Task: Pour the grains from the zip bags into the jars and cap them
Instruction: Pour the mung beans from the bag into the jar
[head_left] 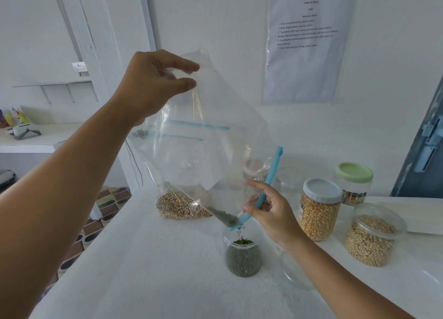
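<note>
I hold a clear zip bag (pixel 211 136) tipped over an open clear jar (pixel 242 256) on the white table. My left hand (pixel 153 83) pinches the bag's raised bottom corner. My right hand (pixel 266 208) pinches the blue zip edge low down. Dark green grains (pixel 224 217) sit in the bag's lowest corner and fall into the jar, which is over half full of them. Behind it lies another bag of pale round grains (pixel 179 206).
To the right stand a grey-lidded jar of yellow grains (pixel 320 211), a green-lidded jar (pixel 354 182), and a jar of beige grains (pixel 374 237). Empty clear jars (pixel 287 179) stand at the back. A clear lid (pixel 294 270) lies under my right forearm. The table's left edge (pixel 91 246) drops to the floor.
</note>
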The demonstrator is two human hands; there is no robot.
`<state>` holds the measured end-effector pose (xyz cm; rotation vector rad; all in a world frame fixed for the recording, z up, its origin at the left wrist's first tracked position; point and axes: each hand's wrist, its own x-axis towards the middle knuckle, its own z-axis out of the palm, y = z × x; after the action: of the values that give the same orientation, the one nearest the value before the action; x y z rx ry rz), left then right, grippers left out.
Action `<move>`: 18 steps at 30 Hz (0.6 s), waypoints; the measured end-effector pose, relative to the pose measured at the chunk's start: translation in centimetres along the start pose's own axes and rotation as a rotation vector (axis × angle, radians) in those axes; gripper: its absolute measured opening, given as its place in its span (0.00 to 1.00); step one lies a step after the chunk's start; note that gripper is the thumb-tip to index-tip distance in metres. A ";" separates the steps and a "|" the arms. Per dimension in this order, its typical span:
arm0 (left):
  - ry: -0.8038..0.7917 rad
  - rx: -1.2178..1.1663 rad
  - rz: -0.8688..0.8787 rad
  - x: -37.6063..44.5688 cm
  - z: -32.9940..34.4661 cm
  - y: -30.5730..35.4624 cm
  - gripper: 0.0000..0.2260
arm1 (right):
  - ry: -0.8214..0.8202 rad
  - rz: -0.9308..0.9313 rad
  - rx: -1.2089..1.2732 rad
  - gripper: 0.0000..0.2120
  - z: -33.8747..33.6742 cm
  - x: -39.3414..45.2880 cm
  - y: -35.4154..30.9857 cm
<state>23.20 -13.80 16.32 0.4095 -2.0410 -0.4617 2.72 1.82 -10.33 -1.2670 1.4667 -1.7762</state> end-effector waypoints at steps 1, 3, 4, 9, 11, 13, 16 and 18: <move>0.000 -0.001 0.000 0.0 0.0 0.0 0.13 | 0.003 -0.003 0.003 0.26 0.0 0.0 0.1; 0.000 -0.004 0.003 0.0 0.0 0.1 0.13 | 0.006 -0.001 0.014 0.26 0.0 0.1 0.2; 0.000 -0.005 0.005 0.1 0.0 0.1 0.13 | 0.008 0.001 0.014 0.26 0.0 0.2 0.1; -0.001 -0.001 0.003 0.1 0.0 0.0 0.14 | 0.001 -0.008 0.015 0.25 0.0 0.2 0.0; -0.006 0.000 0.005 0.1 0.1 0.0 0.14 | -0.005 -0.012 0.024 0.25 0.1 0.1 -0.1; -0.004 -0.003 0.006 0.2 0.2 0.0 0.13 | -0.005 -0.011 0.028 0.25 0.1 0.0 -0.1; -0.007 0.002 0.012 0.2 0.2 0.1 0.13 | 0.007 0.006 0.021 0.26 0.3 0.0 0.1; -0.010 0.000 0.010 0.1 0.3 0.1 0.13 | 0.017 0.000 0.001 0.27 0.3 0.0 0.2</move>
<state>22.90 -13.72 16.36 0.3973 -2.0518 -0.4583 2.96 1.61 -10.54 -1.2546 1.4754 -1.7916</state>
